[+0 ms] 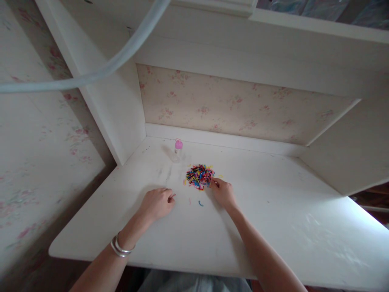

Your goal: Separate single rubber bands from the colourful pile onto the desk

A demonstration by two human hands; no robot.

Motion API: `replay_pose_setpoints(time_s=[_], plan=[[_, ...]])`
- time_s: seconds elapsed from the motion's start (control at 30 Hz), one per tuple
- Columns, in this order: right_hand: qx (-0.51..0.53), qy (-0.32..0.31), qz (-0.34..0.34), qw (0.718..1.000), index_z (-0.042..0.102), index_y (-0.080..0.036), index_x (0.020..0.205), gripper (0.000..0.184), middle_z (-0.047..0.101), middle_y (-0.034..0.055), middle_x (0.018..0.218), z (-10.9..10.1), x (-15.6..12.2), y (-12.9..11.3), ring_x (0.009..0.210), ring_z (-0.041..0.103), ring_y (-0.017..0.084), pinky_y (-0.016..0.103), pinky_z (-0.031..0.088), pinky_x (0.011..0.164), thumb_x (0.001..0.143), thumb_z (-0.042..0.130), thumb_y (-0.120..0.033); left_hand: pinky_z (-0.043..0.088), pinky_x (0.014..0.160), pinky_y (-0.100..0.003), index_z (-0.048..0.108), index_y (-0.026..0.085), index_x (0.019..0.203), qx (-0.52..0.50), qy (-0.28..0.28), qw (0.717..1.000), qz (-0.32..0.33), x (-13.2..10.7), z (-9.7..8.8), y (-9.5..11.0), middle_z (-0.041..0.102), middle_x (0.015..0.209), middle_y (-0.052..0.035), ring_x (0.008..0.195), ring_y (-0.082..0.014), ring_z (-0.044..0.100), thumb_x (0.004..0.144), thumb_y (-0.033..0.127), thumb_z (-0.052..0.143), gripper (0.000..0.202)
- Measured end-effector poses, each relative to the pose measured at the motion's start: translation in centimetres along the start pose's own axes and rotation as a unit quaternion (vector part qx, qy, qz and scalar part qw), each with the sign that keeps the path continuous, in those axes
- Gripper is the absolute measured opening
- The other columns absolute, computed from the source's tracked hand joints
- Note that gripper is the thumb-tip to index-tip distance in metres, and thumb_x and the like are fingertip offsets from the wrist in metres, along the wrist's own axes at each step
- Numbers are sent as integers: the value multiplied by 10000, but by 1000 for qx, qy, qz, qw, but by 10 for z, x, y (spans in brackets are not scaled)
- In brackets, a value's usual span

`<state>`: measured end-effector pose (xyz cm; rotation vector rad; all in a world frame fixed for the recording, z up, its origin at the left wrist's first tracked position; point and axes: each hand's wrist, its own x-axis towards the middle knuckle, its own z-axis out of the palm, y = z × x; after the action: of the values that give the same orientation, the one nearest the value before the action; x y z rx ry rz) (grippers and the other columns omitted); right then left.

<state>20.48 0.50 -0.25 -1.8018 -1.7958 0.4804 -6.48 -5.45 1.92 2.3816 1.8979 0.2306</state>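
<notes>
A small heap of tiny coloured bands (199,176) in red, blue, yellow and black lies on the white desk (273,227). My right hand (223,191) rests at the heap's right edge, fingers pinched together on the bands there. My left hand (158,202) lies curled on the desk to the left of the heap, fingers closed; whether they hold anything is hidden. Its wrist wears silver bangles (120,246). Two stray bands (200,203) lie between my hands. A small clear bottle with a pink cap (178,150) stands upright behind the heap.
The desk sits in a white alcove with a side panel (115,105) on the left, a floral back wall (231,105) and a shelf above. A pale tube (100,71) hangs across the upper left. Floral wallpaper (36,154) runs along the left.
</notes>
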Motion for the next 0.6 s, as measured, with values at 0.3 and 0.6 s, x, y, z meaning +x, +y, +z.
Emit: replay_pose_setpoints(time_s=[0.3, 0.6], plan=[[84, -6, 44, 995, 737, -144, 859, 426, 632, 20, 639, -7, 8, 17, 582, 532, 142, 220, 320, 501, 782, 456, -455, 391, 633, -268, 640, 248, 765, -37, -8, 999, -17, 0, -2, 3, 694, 797, -24, 740, -183, 637, 841, 307, 477, 189], [129, 0, 89, 988, 718, -163, 815, 366, 582, 0, 565, -37, -35, 28, 525, 512, 138, 229, 336, 488, 766, 496, -450, 390, 629, -272, 628, 247, 762, -32, -5, 999, -13, -2, -5, 6, 692, 777, -25, 715, -180, 631, 872, 353, 436, 245]])
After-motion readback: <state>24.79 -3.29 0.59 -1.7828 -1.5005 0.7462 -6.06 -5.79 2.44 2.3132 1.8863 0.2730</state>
